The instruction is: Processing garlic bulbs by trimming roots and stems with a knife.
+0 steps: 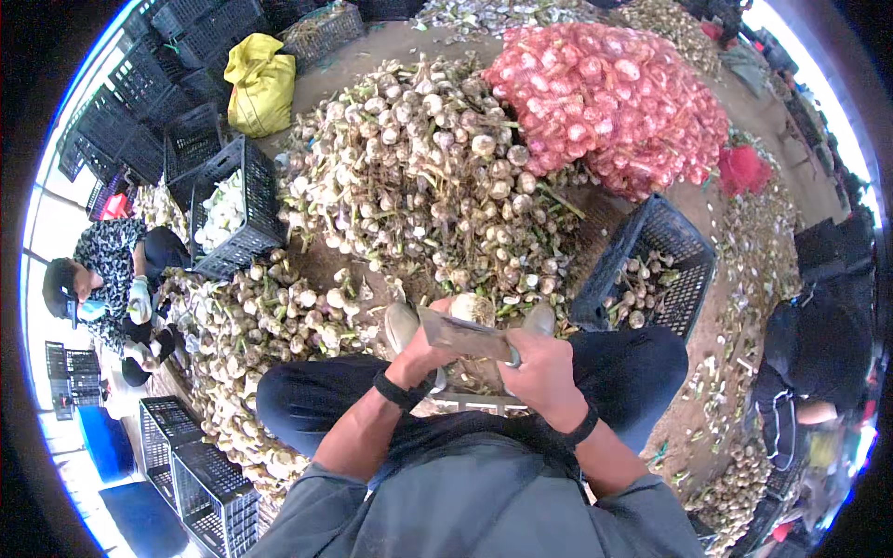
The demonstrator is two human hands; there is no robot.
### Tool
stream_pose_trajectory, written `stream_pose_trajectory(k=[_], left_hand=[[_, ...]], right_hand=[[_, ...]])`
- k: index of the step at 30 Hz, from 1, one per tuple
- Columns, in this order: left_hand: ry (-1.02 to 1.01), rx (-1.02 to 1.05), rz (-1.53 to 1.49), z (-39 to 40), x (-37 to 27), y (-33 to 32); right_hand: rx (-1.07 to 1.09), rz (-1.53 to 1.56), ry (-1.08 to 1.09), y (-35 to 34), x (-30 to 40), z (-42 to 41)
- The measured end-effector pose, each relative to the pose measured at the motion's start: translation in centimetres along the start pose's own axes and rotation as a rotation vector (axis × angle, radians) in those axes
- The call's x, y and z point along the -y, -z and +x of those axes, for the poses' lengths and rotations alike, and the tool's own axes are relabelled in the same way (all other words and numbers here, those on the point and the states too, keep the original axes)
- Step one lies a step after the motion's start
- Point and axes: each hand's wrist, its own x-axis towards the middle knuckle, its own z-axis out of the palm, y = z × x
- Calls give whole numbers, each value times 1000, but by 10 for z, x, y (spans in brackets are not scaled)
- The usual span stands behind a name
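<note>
My left hand (423, 347) holds a garlic bulb (471, 308) between my shoes, with its fingers largely hidden behind the blade. In my right hand (541, 373) is the handle of a wide-bladed knife (464, 336). The blade lies across in front of the bulb and reaches over to my left hand. Whether its edge touches the bulb I cannot tell. Beyond my shoes rises a large heap of untrimmed garlic (432, 174) with stalks and roots. More garlic bulbs (279, 314) are spread at my left.
A black plastic crate (687, 279) with some garlic stands at my right knee. A red mesh sack of garlic (614, 104) lies beyond it. Another crate (261, 223) holds pale bulbs, near a seated person (111, 279). A yellow sack (261, 87) stands at the back left; a person in dark clothes (809, 363) is at right.
</note>
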Motion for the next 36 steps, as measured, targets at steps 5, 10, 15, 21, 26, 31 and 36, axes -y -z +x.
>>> stream_pose_trajectory(k=[5, 10, 15, 21, 26, 31, 36], left_hand=[[-101, 126, 187, -2, 37, 18], [-164, -35, 151, -16, 51, 9], [-59, 129, 196, -5, 54, 11], [-275, 27, 134, -7, 35, -2], [88, 52, 262, -2, 37, 1], [7, 31, 339, 6, 6, -1], [-84, 31, 565, 10, 25, 6]], right_hand=[[91, -107, -26, 4, 9, -2], [16, -122, 46, 6, 4, -4], [-3, -102, 53, 1, -2, -4], [-9, -92, 53, -3, -8, -4], [-6, -102, -27, -10, -33, 2], [-142, -75, -299, -9, -61, 1], [-93, 1235, -987, -17, -12, 7]])
